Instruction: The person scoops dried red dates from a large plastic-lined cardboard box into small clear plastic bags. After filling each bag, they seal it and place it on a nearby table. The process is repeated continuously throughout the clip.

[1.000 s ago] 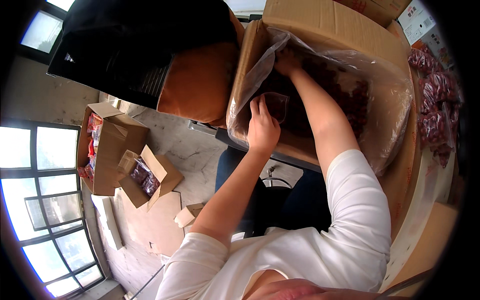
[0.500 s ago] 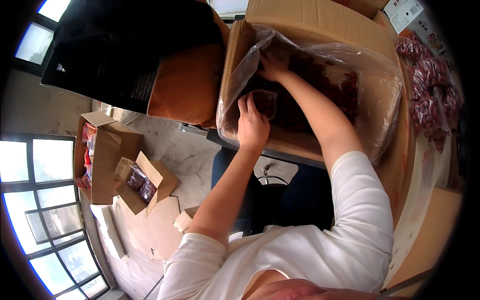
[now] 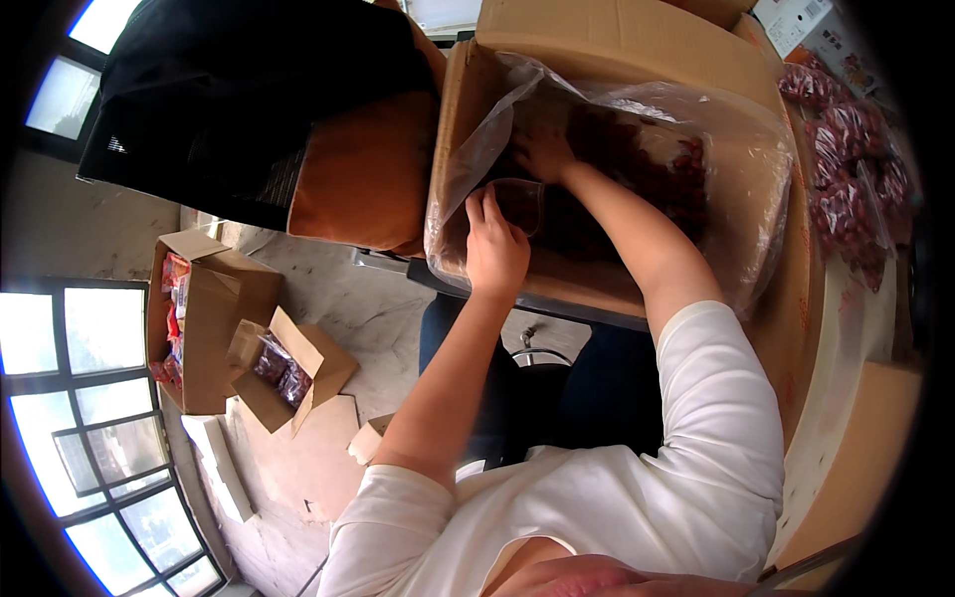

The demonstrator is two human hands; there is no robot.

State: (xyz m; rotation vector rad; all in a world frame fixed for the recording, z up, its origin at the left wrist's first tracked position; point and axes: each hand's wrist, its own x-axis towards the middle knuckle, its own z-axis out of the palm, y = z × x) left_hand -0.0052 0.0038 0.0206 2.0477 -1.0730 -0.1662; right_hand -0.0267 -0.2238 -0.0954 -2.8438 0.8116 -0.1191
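Observation:
A large cardboard box (image 3: 617, 45) lined with a clear plastic bag (image 3: 741, 189) sits in front of me, holding a mass of dark red dried fruit (image 3: 657, 164). My left hand (image 3: 494, 249) grips a small clear pouch (image 3: 519, 202) at the box's near left side. My right hand (image 3: 542, 149) reaches into the fruit just beyond the pouch, fingers partly buried; whether it grasps fruit is hidden.
Several filled packets of red fruit (image 3: 846, 169) lie on the table at right. An orange cushion (image 3: 368, 169) under a black cloth (image 3: 229, 90) is at left. Two open cardboard boxes (image 3: 214, 328) and flat cartons lie on the floor by windows.
The view has shifted so the box sits slightly higher. My left hand has stayed on the pouch while my right hand has moved left, closer to the pouch's mouth.

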